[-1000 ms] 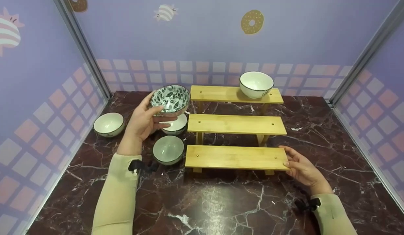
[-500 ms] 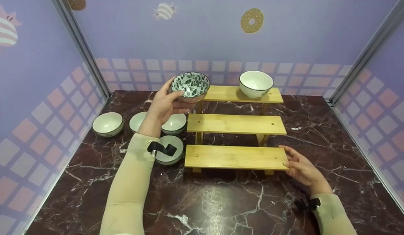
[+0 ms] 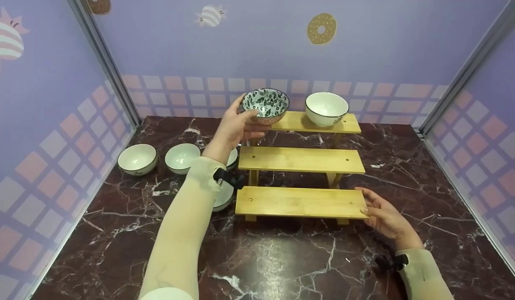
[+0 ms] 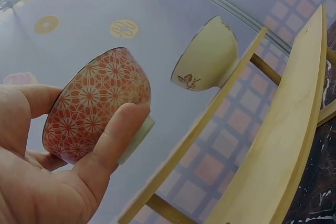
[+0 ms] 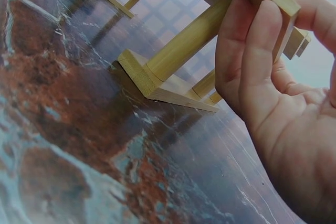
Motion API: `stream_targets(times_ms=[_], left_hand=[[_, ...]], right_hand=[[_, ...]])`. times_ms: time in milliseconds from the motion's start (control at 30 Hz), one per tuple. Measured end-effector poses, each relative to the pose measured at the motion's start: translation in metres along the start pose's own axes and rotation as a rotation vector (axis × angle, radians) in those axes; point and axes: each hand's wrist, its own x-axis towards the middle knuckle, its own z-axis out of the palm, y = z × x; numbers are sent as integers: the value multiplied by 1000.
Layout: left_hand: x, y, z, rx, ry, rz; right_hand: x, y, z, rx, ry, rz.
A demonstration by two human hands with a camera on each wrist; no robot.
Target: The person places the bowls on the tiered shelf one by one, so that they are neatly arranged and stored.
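Observation:
My left hand [image 3: 236, 125] grips a bowl [image 3: 265, 104] with a dark leafy pattern inside and, in the left wrist view, a red flower pattern [image 4: 86, 108] outside. It is held just above the left part of the top step of a three-step wooden shelf [image 3: 301, 160]; a small gap shows under its foot in the left wrist view. On the right of that top step stands a white bowl [image 3: 327, 109]. My right hand [image 3: 386, 214] holds the right end of the lowest step, thumb near the top edge and fingers underneath in the right wrist view [image 5: 262, 66].
Left of the shelf, a white bowl [image 3: 137, 159] and a pale green bowl [image 3: 182, 158] stand on the dark marbled table [image 3: 282, 262]. Two more bowls, one greyish [image 3: 224, 196], are partly hidden behind my left arm. Patterned walls [image 3: 257, 50] enclose the back and sides.
My left hand has carried the patterned bowl rightward and up, from beside the shelf to over the top step's left part. The right hand has stayed on the lowest step.

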Motion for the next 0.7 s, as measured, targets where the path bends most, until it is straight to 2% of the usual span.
stream_targets(times_ms=[400, 700], left_hand=[[22, -11, 28, 25, 11, -13], [32, -20, 38, 7, 30, -38]], right_hand=[[0, 0, -1, 10, -21, -5], [-1, -1, 0, -17, 2, 3]])
